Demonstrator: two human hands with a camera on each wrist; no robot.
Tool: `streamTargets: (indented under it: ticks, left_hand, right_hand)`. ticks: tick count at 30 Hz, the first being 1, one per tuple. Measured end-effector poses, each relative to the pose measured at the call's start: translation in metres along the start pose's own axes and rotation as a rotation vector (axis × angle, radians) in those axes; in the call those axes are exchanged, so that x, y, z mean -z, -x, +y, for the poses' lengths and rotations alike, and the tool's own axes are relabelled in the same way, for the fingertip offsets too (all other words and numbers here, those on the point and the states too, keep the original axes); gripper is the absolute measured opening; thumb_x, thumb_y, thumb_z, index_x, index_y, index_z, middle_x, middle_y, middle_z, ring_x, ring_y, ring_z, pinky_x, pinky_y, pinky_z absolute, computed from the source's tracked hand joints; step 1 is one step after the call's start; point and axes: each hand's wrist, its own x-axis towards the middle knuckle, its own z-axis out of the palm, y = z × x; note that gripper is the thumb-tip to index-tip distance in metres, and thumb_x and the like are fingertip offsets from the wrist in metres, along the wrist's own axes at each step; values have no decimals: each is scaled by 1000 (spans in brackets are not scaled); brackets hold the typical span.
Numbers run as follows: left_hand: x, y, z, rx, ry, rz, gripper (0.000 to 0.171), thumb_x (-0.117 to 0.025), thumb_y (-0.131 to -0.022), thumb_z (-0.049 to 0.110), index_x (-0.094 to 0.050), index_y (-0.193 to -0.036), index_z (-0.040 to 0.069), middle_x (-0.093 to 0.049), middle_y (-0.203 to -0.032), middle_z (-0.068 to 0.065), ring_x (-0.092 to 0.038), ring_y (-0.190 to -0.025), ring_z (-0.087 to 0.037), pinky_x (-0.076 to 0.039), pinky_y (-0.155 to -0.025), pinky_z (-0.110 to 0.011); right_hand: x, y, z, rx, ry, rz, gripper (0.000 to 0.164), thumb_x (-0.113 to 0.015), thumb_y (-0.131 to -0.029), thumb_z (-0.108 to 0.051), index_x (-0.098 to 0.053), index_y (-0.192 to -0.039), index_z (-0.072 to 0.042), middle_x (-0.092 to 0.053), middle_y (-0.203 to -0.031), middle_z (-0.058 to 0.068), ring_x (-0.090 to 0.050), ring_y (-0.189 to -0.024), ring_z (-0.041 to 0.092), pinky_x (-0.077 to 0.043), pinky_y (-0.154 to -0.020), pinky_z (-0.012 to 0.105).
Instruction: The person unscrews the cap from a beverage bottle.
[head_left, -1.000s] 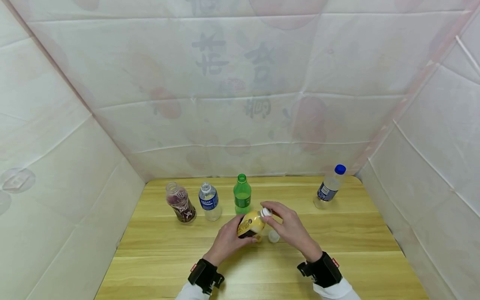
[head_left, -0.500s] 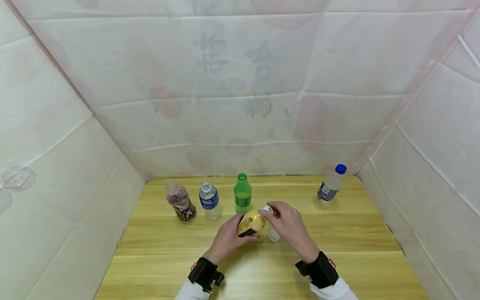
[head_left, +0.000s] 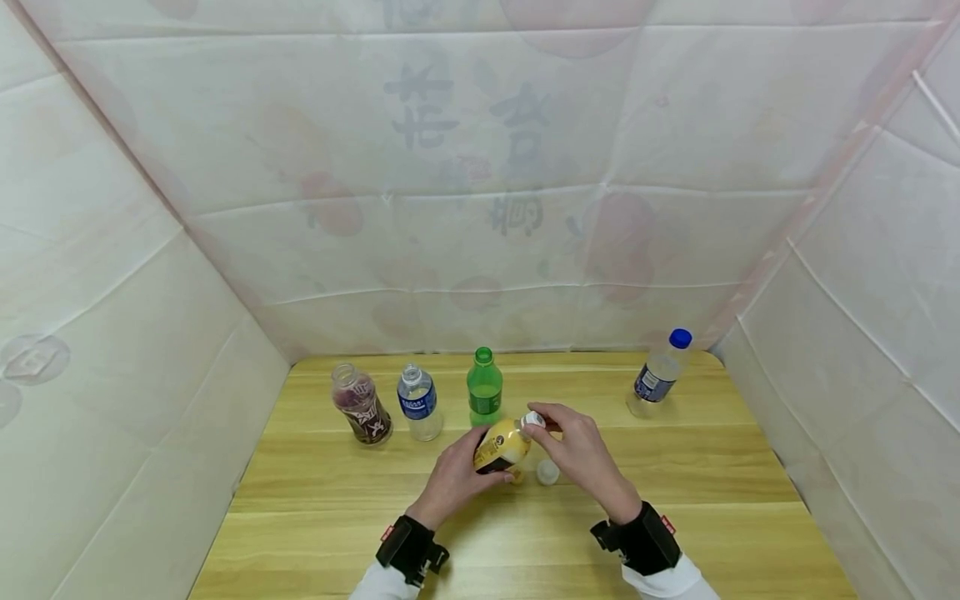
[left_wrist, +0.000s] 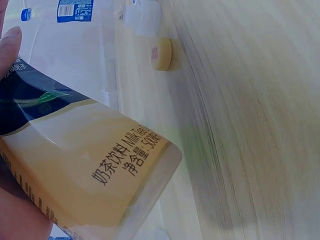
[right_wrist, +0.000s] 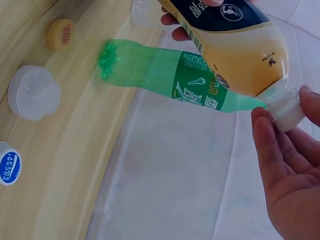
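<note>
A milk tea bottle (head_left: pixel 504 446) with a yellow and black label is held tilted over the table, its neck toward the right. My left hand (head_left: pixel 453 479) grips it around the body. On the bottle's neck sits a white cap (right_wrist: pixel 289 117), which my right hand (head_left: pixel 588 458) pinches between thumb and fingers. Beneath the hands, a yellow cap (right_wrist: pixel 61 35) and a translucent cap (head_left: pixel 547 472) lie on the wood. The right wrist view also has a white cap with a blue Pocari Sweat print (right_wrist: pixel 10 167). Just behind the milk tea bottle stands a green bottle (head_left: pixel 484 392) without a cap.
At the left stand an uncapped bottle with a purple-brown label (head_left: pixel 362 406) and an uncapped clear bottle with a blue label (head_left: pixel 418 406). A clear bottle with a blue cap (head_left: pixel 660 375) is at the far right. Pale cloth walls surround the wooden table (head_left: pixel 315 517).
The right hand's fingers have shifted back and forth around the white cap, and its wrist sits slightly further left than a second ago. The left hand and bottle have hardly moved.
</note>
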Motion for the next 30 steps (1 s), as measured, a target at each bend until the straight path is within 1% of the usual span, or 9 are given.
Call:
streamTargets:
  ticks: [7,10,12,15,19,22,26,28,30]
  left_hand:
    - [0,0,-1,-6,6,1,82,-91,-79,39,-53,-144,8,-67,-127,-10,-65,-112,-28,-54,-95,-49]
    - [0,0,-2,-13,5,0,82,-91,-79,41,-53,-144,8,-67,-128,-9,-65,-113,-28,-54,-95,-49]
    - [1,0,-2,-17,3,3,83,-90,-79,42,-52,-144,8,-67,-128,-10,-65,-113,-28,-54,-95,-50]
    - [1,1,-3,-23,3,8,82,-90,-79,43,-52,-144,9,-67,-129,-10,-66,-113,-28,-54,-95,-50]
    - [1,1,-4,-29,-1,8,83,-89,-80,45,-52,-145,9,-68,-129,-10,-66,-113,-28,-54,-96,-49]
    - [2,1,-3,-26,-1,6,83,-89,-80,44,-52,-145,9,-68,-129,-10,-66,-113,-28,-55,-96,-49]
    - [3,1,-2,-22,-4,2,82,-89,-80,44,-52,-145,9,-68,-127,-10,-66,-112,-27,-55,-95,-48]
    - [3,1,-3,-25,-10,0,82,-89,-80,44,-52,-144,9,-68,-127,-9,-66,-111,-26,-55,-94,-48]
    - [3,1,-3,-27,-13,-1,82,-89,-80,45,-53,-144,9,-68,-126,-9,-66,-111,-26,-55,-94,-47]
  right_hand:
    - [3,0,5,46,-91,-43,39,-74,-96,-11,-67,-132,1,-72,-123,11,-71,-106,26,-61,-87,45]
    - [5,1,5,44,-123,-74,41,-73,-97,-10,-64,-135,2,-70,-128,12,-70,-110,28,-59,-91,46]
    - [5,0,5,19,-145,-95,45,-73,-97,-13,-62,-138,1,-68,-132,13,-68,-114,29,-58,-95,46]
    - [6,0,3,-58,-177,-122,57,-75,-97,-24,-55,-146,0,-62,-141,15,-65,-121,32,-54,-101,47]
    - [6,-2,0,-155,-159,-85,66,-71,-99,-39,-51,-150,-3,-58,-147,15,-62,-126,34,-52,-104,50]
    - [4,-2,-2,-159,-47,-4,63,-68,-100,-43,-55,-147,-3,-66,-136,14,-66,-119,33,-55,-99,51]
    - [1,-4,-3,-116,115,70,53,-68,-100,-43,-65,-134,-3,-74,-107,5,-70,-101,25,-57,-86,47]
    - [-1,-5,-3,-103,141,79,46,-70,-99,-42,-70,-126,-4,-72,-95,0,-68,-91,19,-56,-78,41]
    - [-2,-6,-2,-95,140,77,40,-72,-98,-40,-74,-117,-6,-69,-89,-3,-66,-85,14,-55,-73,36]
